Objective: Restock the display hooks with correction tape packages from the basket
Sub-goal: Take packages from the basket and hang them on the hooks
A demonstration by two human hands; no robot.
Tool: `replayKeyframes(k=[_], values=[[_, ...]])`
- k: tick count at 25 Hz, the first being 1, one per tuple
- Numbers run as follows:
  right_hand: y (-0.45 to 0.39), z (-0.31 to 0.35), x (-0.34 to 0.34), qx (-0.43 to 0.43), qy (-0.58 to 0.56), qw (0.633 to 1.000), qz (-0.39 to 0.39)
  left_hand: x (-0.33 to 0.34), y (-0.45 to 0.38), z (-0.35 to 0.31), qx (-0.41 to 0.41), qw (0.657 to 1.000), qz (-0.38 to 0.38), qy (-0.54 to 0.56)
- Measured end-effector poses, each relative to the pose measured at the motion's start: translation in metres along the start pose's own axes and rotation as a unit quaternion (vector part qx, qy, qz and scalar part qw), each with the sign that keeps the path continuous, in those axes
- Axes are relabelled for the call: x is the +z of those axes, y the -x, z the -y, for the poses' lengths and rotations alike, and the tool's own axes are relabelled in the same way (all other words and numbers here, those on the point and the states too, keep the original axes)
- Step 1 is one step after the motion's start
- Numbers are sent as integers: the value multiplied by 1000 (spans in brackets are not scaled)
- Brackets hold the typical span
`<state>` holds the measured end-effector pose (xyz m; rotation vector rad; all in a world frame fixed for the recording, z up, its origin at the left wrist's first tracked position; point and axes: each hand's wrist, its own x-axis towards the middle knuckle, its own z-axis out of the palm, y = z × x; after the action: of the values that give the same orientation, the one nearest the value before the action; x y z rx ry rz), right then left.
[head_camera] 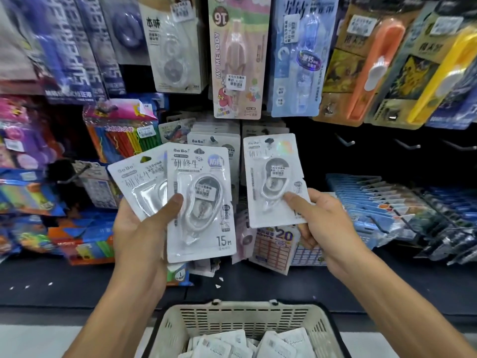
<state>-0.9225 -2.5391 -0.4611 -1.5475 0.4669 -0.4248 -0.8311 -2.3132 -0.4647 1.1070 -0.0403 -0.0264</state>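
My left hand (140,228) grips two white correction tape packages (201,202), fanned out, thumb across the front one. My right hand (325,220) holds a single white correction tape package (273,177) upright by its lower right corner, its hang hole near a display hook (269,141) that carries matching packages behind it. To the left of that hook, a second row of the same packages (214,136) hangs. The beige basket (245,316) sits below my arms with several white packages (247,344) lying face down inside.
Larger blister-packed correction tapes (238,55) hang on the upper row. Bare black hooks (346,141) stick out at the right. Blue packs (366,200) fill the lower right hooks, and colourful stationery (121,135) crowds the left. A dark shelf ledge (77,282) runs under the display.
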Motion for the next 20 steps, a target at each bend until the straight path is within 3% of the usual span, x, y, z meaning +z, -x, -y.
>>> replayKeyframes(k=[4,10,20], values=[[4,-6,3,123,-183,975,29,10,7,8,-24,999,32,3],[30,-17,30,64,-54,981,173,20,11,23,-80,995,53,18],[14,-18,11,-43,16,999,7,22,3,16,17,993,115,-17]])
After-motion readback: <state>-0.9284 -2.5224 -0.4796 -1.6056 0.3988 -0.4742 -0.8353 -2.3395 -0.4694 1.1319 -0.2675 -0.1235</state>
